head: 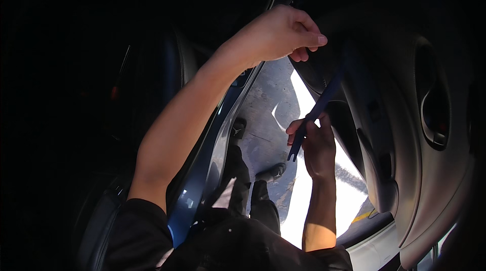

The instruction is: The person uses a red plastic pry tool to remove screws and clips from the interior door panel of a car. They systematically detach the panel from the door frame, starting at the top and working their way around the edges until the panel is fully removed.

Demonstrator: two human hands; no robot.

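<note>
My left hand (298,35) is stretched forward beside the front of the open car door, fingers curled and thumb laid near the index finger. Dark surroundings hide whether anything sits between its fingertips. My right hand (318,140) grips a long dark blue pry tool (322,100), apparently a plastic trim removal tool. Its notched, forked end points down towards my body, below the fingers; the far end runs up along the inner door panel (402,119) and fades into shadow, so contact there cannot be told.
The door panel with its pull handle (436,119) curves along the right. To the left run the blue door sill (201,180) and a dark seat (98,229). Below, my shoes (271,172) stand on sunlit concrete floor (262,100) between sill and door.
</note>
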